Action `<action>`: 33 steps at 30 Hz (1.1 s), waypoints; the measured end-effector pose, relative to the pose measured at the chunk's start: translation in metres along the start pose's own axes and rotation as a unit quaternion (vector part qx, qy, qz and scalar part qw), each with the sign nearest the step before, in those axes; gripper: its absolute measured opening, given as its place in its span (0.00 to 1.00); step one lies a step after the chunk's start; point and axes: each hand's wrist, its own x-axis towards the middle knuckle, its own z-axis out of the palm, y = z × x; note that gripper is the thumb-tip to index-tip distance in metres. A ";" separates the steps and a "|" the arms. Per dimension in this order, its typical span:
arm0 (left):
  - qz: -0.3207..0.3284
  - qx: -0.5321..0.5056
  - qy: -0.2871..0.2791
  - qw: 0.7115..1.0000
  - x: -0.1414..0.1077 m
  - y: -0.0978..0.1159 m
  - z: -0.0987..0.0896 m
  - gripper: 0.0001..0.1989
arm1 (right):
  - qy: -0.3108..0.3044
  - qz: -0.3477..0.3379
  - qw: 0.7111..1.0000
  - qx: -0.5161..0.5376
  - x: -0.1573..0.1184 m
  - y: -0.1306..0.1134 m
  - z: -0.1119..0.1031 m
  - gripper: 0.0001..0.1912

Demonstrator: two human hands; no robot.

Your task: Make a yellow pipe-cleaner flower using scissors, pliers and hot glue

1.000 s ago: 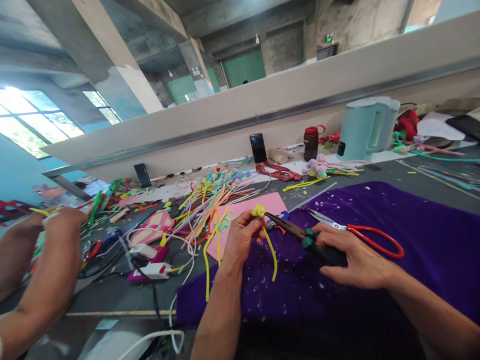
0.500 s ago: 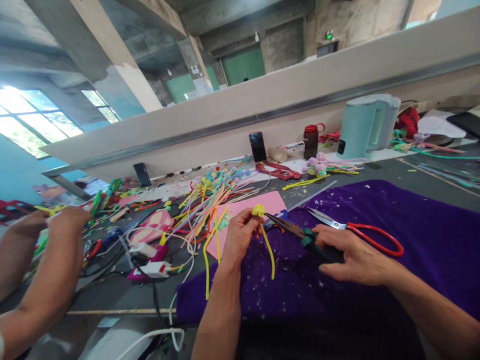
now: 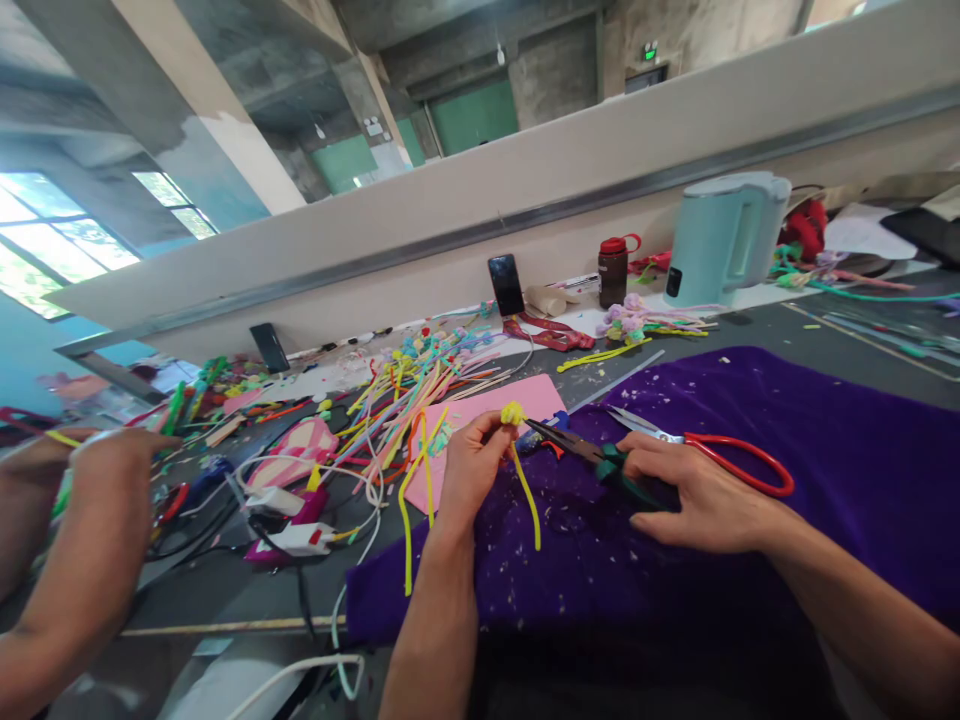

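My left hand (image 3: pixel 478 455) is closed, pinching a yellow pipe cleaner flower (image 3: pixel 512 412) whose curled head shows above the fingertips. One yellow stem (image 3: pixel 529 497) hangs from it over the purple cloth (image 3: pixel 600 580). My right hand (image 3: pixel 694 490) is wrapped round the dark green handles of long-nosed pliers (image 3: pixel 574 446). Their tips point at the flower's right side; whether they touch it I cannot tell. Just beyond my right hand lie red-handled scissors (image 3: pixel 739 462) on the cloth. Yellow pipe cleaners (image 3: pixel 407 530) lie left of my left wrist, over a pink sheet (image 3: pixel 536 392).
A co-worker's arms (image 3: pixel 97 530) reach in at the left. Coloured pipe cleaners (image 3: pixel 420 390) are heaped behind the pink sheet. A power strip (image 3: pixel 289 535) with white cables is at left. Along the back stand a phone (image 3: pixel 505 285), a bottle (image 3: pixel 613 275) and a pale blue kettle (image 3: pixel 724 240).
The view has shifted slightly, so most things sit a little further left and higher. Both my hands keep their hold, and the pliers' tips remain beside the yellow flower.
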 end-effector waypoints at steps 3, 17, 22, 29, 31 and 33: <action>-0.036 -0.085 -0.018 0.996 -0.001 0.002 -0.002 0.08 | -0.003 -0.005 1.000 0.013 0.000 -0.002 -0.002 0.09; -0.080 -0.146 -0.062 0.984 -0.004 0.005 -0.002 0.09 | 0.008 -0.014 0.999 0.038 -0.001 -0.003 -0.002 0.09; -0.076 -0.135 -0.067 0.986 -0.004 0.006 -0.002 0.08 | 0.005 -0.013 0.999 0.042 -0.001 -0.002 -0.001 0.09; -0.087 -0.130 -0.068 0.985 -0.003 0.007 -0.002 0.09 | -0.002 -0.015 0.999 0.051 0.000 -0.001 0.001 0.08; -0.093 -0.130 -0.069 0.985 -0.002 0.006 -0.002 0.10 | -0.008 -0.018 0.998 0.056 0.000 0.000 0.000 0.08; -0.095 -0.127 -0.071 0.985 -0.001 0.005 -0.002 0.11 | -0.017 -0.018 0.998 0.061 0.001 0.000 -0.001 0.08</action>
